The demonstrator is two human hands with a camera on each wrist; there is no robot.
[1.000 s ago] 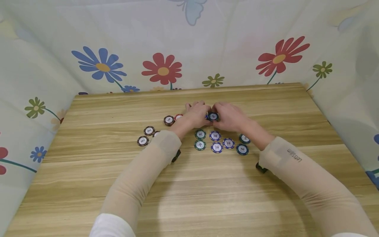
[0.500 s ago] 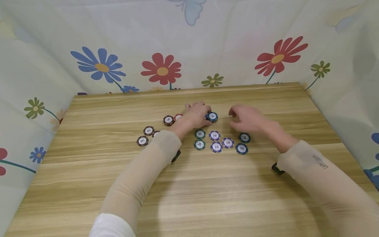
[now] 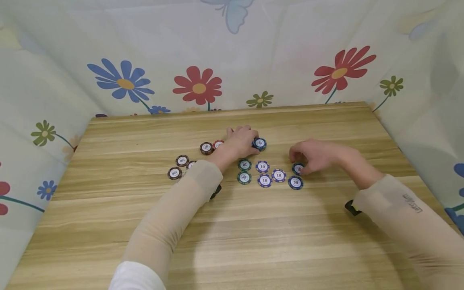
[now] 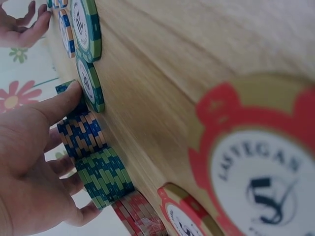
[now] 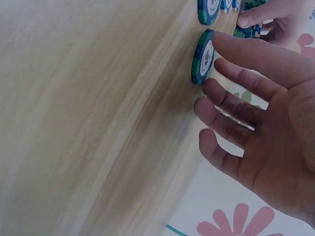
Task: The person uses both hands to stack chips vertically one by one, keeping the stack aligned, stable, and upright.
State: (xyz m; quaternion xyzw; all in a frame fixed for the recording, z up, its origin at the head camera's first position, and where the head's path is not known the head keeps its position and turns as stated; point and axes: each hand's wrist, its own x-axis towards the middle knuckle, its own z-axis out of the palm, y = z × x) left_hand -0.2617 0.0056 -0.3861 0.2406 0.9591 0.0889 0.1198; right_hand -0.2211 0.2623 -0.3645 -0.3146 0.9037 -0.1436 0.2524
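Observation:
My left hand [image 3: 239, 144] rests at a row of poker chip stacks at the back of the group. In the left wrist view its thumb presses the front of the end stack of 50 chips [image 3: 259, 144], and its fingers curl behind the blue stack [image 4: 82, 135] and the green stack [image 4: 104, 177]. A red stack [image 4: 141, 214] continues the row. My right hand [image 3: 319, 155] is over a lone blue-green 50 chip [image 5: 204, 58] lying flat on the table. Its thumb tip is right at the chip's rim, the fingers loosely bent behind it.
In front of the row lie two green 20 chips [image 3: 244, 177], several blue 10 chips [image 3: 279, 175] and another 50 chip [image 3: 295, 182]. To the left are black 100 chips [image 3: 175, 173] and a black stack [image 3: 206, 148]. A flowered curtain [image 3: 282, 52] borders the wooden table [image 3: 253, 241].
My right hand has let go of a 50 chip on the end stack and moved right and nearer, to the lone 50 chip. My left hand has stayed in place.

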